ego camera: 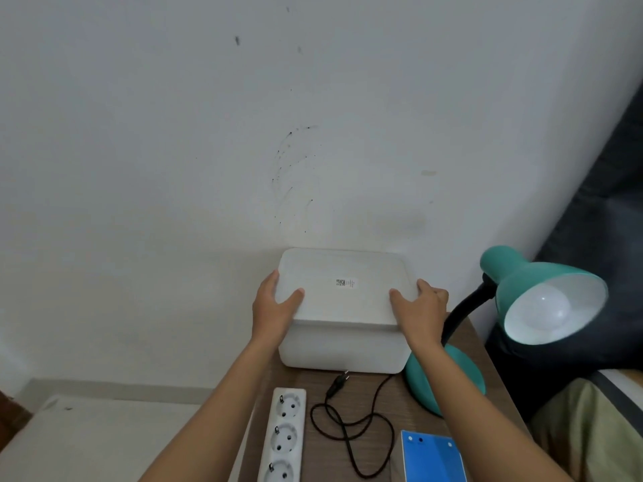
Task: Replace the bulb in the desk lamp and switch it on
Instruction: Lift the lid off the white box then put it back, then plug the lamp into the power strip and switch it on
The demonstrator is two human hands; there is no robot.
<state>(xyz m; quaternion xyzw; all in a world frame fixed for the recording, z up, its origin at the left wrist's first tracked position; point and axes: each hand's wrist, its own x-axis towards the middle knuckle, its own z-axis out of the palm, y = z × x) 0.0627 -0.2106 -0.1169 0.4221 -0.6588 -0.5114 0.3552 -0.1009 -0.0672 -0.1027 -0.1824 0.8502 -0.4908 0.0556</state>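
A teal desk lamp stands at the right of the small wooden table, its shade tilted toward me with a white bulb screwed inside. Its black cord and plug lie loose on the table, unplugged. A white lidded plastic box sits at the back against the wall. My left hand grips the lid's left edge and my right hand grips its right edge; the lid sits slightly raised at the front.
A white power strip with three visible sockets lies at the front left of the table. A blue flat card or packet lies at the front right. A dark sofa or cushion is to the right.
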